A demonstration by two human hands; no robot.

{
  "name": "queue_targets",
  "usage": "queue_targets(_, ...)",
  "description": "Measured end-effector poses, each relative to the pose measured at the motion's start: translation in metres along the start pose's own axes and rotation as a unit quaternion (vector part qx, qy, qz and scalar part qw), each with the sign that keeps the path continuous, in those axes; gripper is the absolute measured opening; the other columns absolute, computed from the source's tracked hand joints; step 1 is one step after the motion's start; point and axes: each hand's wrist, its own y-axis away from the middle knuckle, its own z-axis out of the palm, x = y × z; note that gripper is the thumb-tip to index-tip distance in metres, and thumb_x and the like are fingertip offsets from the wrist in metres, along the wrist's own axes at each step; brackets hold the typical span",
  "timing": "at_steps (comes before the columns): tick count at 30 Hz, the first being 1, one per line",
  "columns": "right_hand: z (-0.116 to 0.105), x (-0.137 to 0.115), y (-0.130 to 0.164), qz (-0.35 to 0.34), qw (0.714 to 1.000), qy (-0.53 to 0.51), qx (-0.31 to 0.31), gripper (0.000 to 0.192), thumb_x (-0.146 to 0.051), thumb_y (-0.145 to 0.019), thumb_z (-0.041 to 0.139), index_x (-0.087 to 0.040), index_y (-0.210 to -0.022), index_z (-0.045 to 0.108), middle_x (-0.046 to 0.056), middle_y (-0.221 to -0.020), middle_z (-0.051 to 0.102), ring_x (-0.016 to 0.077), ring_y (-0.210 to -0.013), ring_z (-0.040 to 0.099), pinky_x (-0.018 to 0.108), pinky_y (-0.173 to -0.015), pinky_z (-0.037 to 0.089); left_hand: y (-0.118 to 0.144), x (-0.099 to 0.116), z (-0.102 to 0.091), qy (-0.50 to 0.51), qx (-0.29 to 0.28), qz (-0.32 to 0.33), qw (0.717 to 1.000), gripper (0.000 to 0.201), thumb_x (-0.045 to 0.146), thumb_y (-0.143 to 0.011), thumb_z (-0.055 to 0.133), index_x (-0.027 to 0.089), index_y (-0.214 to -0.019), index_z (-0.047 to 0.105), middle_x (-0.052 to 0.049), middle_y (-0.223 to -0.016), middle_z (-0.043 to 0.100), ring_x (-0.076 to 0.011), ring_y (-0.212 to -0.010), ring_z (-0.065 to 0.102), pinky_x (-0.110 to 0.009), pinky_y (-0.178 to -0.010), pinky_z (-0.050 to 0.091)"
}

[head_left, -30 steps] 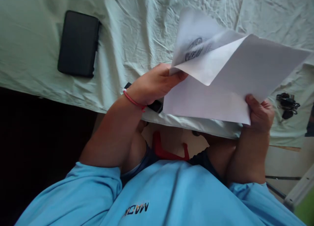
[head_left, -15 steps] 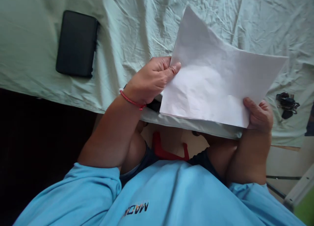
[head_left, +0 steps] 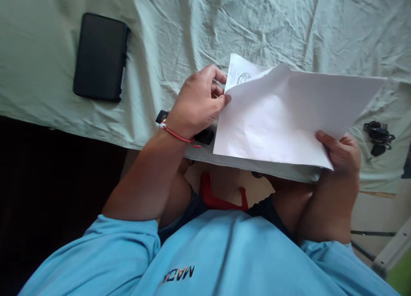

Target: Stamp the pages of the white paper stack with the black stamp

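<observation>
I hold a white sheet of paper (head_left: 289, 116) in both hands above the near edge of a bed covered by a pale green sheet (head_left: 192, 34). My left hand (head_left: 197, 101), with a red cord bracelet at the wrist, pinches the paper's left edge. My right hand (head_left: 342, 152) grips its lower right corner. The paper is bent, and a far corner with a printed round stamp shows behind the fold. A small dark object (head_left: 202, 135) lies on the bed partly hidden under my left wrist.
A black rectangular case (head_left: 100, 56) lies flat on the bed at the upper left. A bunch of dark keys (head_left: 377, 135) rests at the right edge. Below the bed edge I see my knees, a red item (head_left: 218, 197) and my blue shirt.
The paper has dropped lower and folded over, so its printed far corner now shows behind the front part. My left hand shifted slightly down along the left edge. My right hand barely moved.
</observation>
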Motion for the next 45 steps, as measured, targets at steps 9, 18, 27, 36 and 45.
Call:
queue_targets(9,-0.005,0.001,0.006,0.034,0.998,0.038,-0.027,0.047,-0.042,-0.052,0.106,-0.021,-0.089,0.086,0.003,-0.092,0.083,0.0129,-0.068,0.072,0.021,-0.062,0.060,-0.003,0.005,0.001,-0.180,0.029,0.032,0.983,0.048,0.006,-0.084,0.071,0.028,-0.125,0.062,0.000,-0.091,0.076,-0.0265,-0.092,0.076,-0.040,-0.097,0.058)
queue_targets(18,0.003,0.004,0.019,0.012,0.999,0.021,-0.031,0.039,-0.042,-0.055,0.106,-0.022,-0.082,0.084,0.003,-0.089,0.082,0.0139,-0.069,0.072,0.024,-0.062,0.060,-0.007,0.009,0.000,-0.273,0.028,0.004,0.962,0.040,0.025,-0.085,0.073,0.026,-0.124,0.061,-0.008,-0.101,0.076,-0.0358,-0.105,0.073,-0.051,-0.102,0.054)
queue_targets(27,0.011,0.000,0.023,0.002,0.999,0.035,-0.011,0.039,-0.043,-0.057,0.104,-0.019,-0.079,0.082,0.003,-0.087,0.081,0.0133,-0.068,0.069,0.024,-0.060,0.056,-0.010,0.006,-0.003,-0.280,-0.004,0.023,0.960,0.033,0.033,-0.087,0.070,0.030,-0.071,0.042,-0.006,-0.093,0.074,-0.0318,-0.098,0.070,-0.046,-0.093,0.050)
queue_targets(36,0.016,0.001,0.023,-0.021,0.999,0.013,-0.024,0.033,-0.037,-0.063,0.102,-0.021,-0.086,0.084,0.002,-0.094,0.082,0.0134,-0.075,0.072,0.024,-0.067,0.059,-0.004,0.007,-0.004,-0.184,-0.026,0.035,0.982,0.027,0.032,-0.094,0.070,0.028,-0.073,0.054,0.000,-0.068,0.065,-0.0255,-0.082,0.073,-0.041,-0.092,0.055)
queue_targets(45,0.021,0.000,0.021,-0.029,0.999,-0.011,-0.010,0.036,-0.034,-0.060,0.102,-0.021,-0.088,0.084,0.002,-0.096,0.082,0.0137,-0.078,0.074,0.024,-0.073,0.061,0.002,0.011,-0.004,-0.137,-0.042,0.021,0.989,0.019,0.032,-0.092,0.071,0.028,-0.076,0.062,0.001,-0.063,0.066,-0.0229,-0.074,0.071,-0.041,-0.090,0.056)
